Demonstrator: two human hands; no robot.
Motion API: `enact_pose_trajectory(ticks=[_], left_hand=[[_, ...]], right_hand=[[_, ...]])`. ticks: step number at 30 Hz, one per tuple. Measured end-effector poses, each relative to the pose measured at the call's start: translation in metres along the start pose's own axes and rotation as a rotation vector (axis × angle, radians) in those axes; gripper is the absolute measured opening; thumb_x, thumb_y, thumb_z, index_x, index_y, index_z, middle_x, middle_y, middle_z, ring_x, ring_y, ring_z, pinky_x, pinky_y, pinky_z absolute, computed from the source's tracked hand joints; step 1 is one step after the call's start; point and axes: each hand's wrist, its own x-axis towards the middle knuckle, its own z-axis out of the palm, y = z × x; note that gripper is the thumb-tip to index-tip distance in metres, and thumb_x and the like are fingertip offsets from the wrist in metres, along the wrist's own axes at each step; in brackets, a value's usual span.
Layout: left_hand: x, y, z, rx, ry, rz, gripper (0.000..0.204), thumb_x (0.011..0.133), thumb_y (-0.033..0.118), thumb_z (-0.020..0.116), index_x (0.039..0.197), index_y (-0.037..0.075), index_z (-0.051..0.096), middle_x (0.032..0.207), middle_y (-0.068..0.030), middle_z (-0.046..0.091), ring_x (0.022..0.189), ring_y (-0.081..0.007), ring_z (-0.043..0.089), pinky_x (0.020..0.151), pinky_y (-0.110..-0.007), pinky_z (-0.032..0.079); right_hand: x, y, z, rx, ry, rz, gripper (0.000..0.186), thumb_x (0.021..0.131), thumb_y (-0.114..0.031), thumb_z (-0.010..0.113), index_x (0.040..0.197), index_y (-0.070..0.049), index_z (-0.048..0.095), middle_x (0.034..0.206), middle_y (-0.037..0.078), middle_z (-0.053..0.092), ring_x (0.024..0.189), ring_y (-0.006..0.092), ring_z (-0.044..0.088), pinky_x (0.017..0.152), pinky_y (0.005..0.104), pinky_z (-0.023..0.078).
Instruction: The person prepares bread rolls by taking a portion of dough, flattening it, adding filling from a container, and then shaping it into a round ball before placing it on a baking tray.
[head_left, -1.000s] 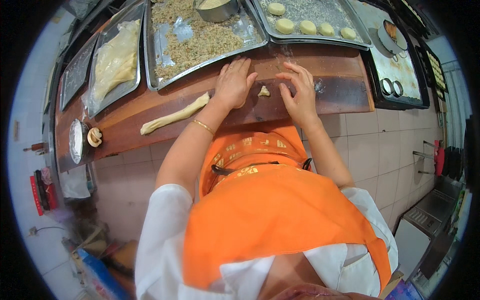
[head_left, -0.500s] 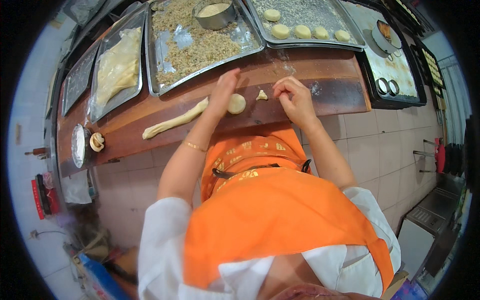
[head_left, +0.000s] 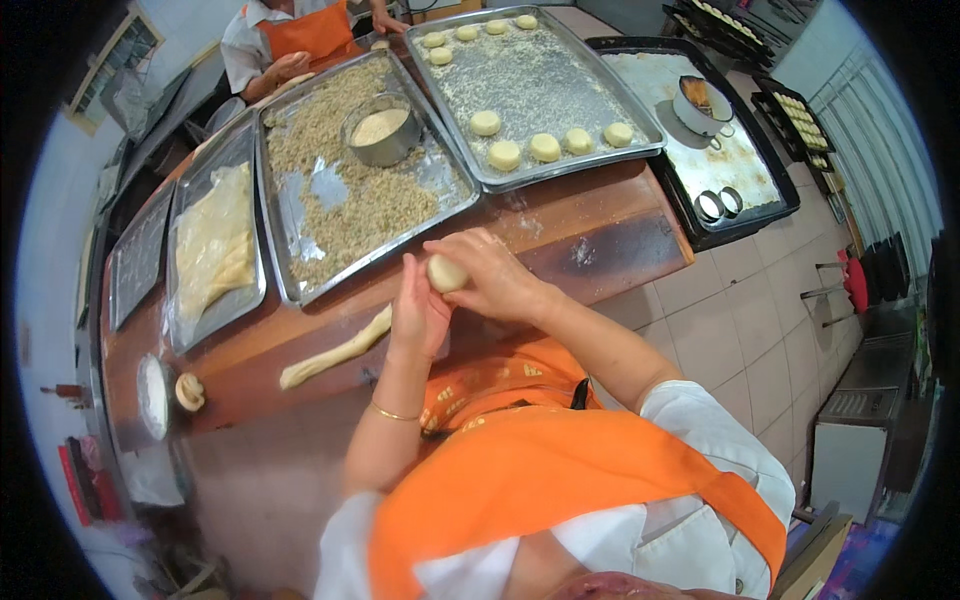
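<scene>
While the right hand (head_left: 495, 277) curled round a dough ball (head_left: 447, 273), the left hand (head_left: 415, 312) rested straight-fingered against it, above the wooden table (head_left: 560, 245), nearer than the crumb tray (head_left: 328, 186). Right of that tray spread tiled floor (head_left: 735, 310); beyond it, a co-worker (head_left: 305, 38) was cut off above the shoulders. Fingers hid part of the ball.

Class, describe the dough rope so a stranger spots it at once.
Find the wooden table. On its near side, just left of the left hand, lies the pale dough rope. Unlike the round dough piece between that and the right hand, it is long and thin.
</scene>
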Motion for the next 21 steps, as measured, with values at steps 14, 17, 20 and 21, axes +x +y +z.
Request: enact_pose_trajectory(ticks=[14,17,20,21], left_hand=[[-0.042,0.027,-0.02,0.51,0.364,0.273,0.033,0.107,0.025,0.043,0.122,-0.002,0.057,0.114,-0.0135,0.066,0.106,-0.02,0.064,0.092,-0.031,0.049],[-0.054,0.033,-0.035,0.6,0.447,0.325,0.031,0.106,0.022,0.046,0.121,-0.002,0.058,0.112,-0.0117,0.066,0.102,-0.017,0.064,0.089,-0.028,0.049],[-0.077,0.036,-0.064,0.886,0.557,0.425,0.025,0.1,0.011,0.056,0.121,-0.003,0.058,0.111,-0.0122,0.065,0.103,-0.0202,0.063,0.09,-0.031,0.048],[-0.082,0.042,-0.07,1.23,0.537,0.475,0.029,0.096,0.009,0.06,0.123,-0.002,0.058,0.114,-0.0134,0.064,0.107,-0.0245,0.061,0.093,-0.034,0.047]], right_hand=[[0.096,0.209,-0.125,-0.422,0.208,0.53,0.053,0.074,-0.021,0.078,0.123,-0.008,0.061,0.121,0.019,0.063,0.117,0.0346,0.058,0.1,0.0441,0.046],[0.101,0.223,-0.114,-0.523,0.277,0.476,0.04,0.078,-0.018,0.075,0.115,-0.008,0.066,0.113,0.018,0.067,0.106,0.0325,0.063,0.094,0.0424,0.05],[0.106,0.209,-0.121,-0.218,0.649,0.38,0.023,0.084,-0.013,0.072,0.106,-0.007,0.07,0.1,0.012,0.071,0.09,0.0221,0.067,0.083,0.0338,0.053],[0.1,0.201,-0.121,-0.01,0.722,0.321,0.017,0.086,-0.012,0.07,0.103,-0.007,0.07,0.094,0.008,0.07,0.084,0.0167,0.065,0.079,0.0296,0.052]])
